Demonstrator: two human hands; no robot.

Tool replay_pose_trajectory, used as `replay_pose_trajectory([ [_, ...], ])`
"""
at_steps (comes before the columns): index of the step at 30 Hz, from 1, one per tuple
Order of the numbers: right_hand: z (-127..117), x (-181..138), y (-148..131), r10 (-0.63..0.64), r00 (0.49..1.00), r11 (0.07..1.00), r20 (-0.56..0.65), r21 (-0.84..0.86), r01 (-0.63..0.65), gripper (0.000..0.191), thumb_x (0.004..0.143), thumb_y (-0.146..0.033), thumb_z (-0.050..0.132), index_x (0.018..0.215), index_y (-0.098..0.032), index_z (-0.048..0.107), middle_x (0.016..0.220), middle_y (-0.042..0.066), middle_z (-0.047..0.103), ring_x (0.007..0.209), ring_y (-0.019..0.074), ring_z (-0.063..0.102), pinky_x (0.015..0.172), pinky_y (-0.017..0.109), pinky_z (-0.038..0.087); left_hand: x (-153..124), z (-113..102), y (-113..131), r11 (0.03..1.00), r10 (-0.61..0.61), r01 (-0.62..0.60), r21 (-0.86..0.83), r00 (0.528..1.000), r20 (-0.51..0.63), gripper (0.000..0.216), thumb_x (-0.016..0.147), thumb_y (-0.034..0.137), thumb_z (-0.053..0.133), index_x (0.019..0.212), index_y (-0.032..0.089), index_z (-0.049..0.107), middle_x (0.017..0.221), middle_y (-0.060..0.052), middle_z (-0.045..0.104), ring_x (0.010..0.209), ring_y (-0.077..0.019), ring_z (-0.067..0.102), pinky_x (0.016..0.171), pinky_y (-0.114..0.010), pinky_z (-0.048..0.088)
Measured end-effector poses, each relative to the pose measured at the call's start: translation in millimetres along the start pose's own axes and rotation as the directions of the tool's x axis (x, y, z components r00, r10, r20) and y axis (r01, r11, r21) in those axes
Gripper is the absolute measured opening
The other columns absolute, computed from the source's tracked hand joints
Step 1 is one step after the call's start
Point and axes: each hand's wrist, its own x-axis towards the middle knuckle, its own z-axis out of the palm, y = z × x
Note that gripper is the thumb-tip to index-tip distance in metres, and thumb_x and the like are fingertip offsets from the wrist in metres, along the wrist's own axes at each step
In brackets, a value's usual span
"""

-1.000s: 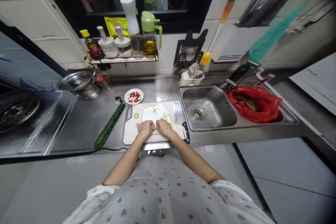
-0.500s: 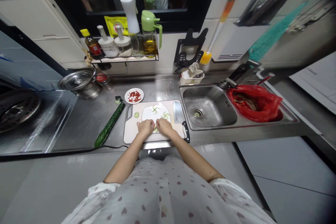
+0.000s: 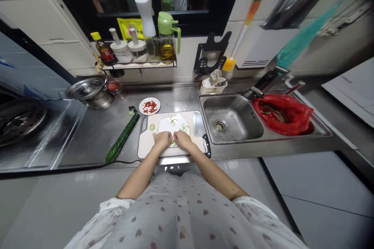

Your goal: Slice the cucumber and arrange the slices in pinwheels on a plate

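My left hand (image 3: 163,139) and my right hand (image 3: 182,140) meet over the near half of a white plate (image 3: 163,125), fingers curled into pinches. A thin cucumber slice seems to be between my left fingertips; whatever my right fingertips hold is too small to make out. Beneath them lie more cucumber slices (image 3: 173,144), partly covered by the fingers. Two curved-slice pinwheels, one at the back (image 3: 173,121) and one at the right (image 3: 184,128), rest on the plate. The plate sits on a pale cutting board (image 3: 146,144), with a few round cucumber slices (image 3: 152,127) left of it.
A black-handled knife (image 3: 199,124) lies along the board's right side. Left are a whole cucumber (image 3: 122,139), cut ends (image 3: 132,110) and a saucer (image 3: 142,106) of chopped red pieces. A sink (image 3: 233,140) and red bag (image 3: 286,124) are right; a seasoning rack (image 3: 140,65) hangs behind.
Both hands stay over the near part of the plate, with only slight finger movement. The cucumber pinwheels and the other things have not moved.
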Motion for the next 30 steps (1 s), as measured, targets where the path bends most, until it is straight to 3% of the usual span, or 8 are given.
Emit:
replay_pose_trajectory([
  [10, 0, -9, 8, -0.035, 0.996, 0.999, -0.076, 0.030, 0.037, 0.027, 0.097, -0.020, 0.037, 0.106, -0.018, 0.063, 0.107, 0.010, 0.062, 0.096, 0.0180, 0.053, 0.073, 0.025, 0.034, -8, -1, -5, 0.992, -0.014, 0.012, -0.127, 1.000, -0.019, 0.009, 0.078, 0.027, 0.059, 0.080, 0.026, 0.068, 0.089, 0.000, 0.074, 0.091, -0.0213, 0.063, 0.093, -0.042, 0.030],
  [15, -5, -16, 12, -0.035, 0.994, 0.998, -0.104, 0.042, 0.039, 0.025, 0.097, -0.019, 0.040, 0.105, -0.018, 0.063, 0.107, 0.010, 0.061, 0.098, 0.0183, 0.052, 0.076, 0.025, 0.035, -10, -1, -18, 0.973, -0.050, 0.021, -0.229, 0.991, -0.124, 0.014, 0.083, 0.030, 0.054, 0.083, 0.027, 0.068, 0.090, 0.000, 0.073, 0.092, -0.0218, 0.063, 0.090, -0.040, 0.032],
  [22, 1, -22, 17, -0.063, 0.979, 0.987, -0.196, 0.133, 0.090, 0.021, 0.094, -0.019, 0.045, 0.099, -0.017, 0.065, 0.101, 0.008, 0.062, 0.095, 0.0184, 0.053, 0.077, 0.025, 0.036, -12, -4, -46, 0.913, -0.264, 0.113, -0.393, 0.896, -0.357, 0.019, 0.084, 0.037, 0.054, 0.094, 0.028, 0.067, 0.094, -0.001, 0.071, 0.095, -0.0226, 0.062, 0.089, -0.038, 0.034],
  [30, 6, -26, 18, -0.074, 0.930, 0.943, -0.359, 0.278, 0.182, 0.016, 0.089, -0.016, 0.049, 0.090, -0.018, 0.065, 0.089, 0.005, 0.062, 0.085, 0.0171, 0.054, 0.076, 0.026, 0.038, -6, -7, -73, 0.896, -0.345, 0.170, -0.411, 0.849, -0.400, 0.027, 0.083, 0.040, 0.056, 0.106, 0.027, 0.065, 0.099, -0.006, 0.070, 0.096, -0.0272, 0.061, 0.090, -0.043, 0.034],
])
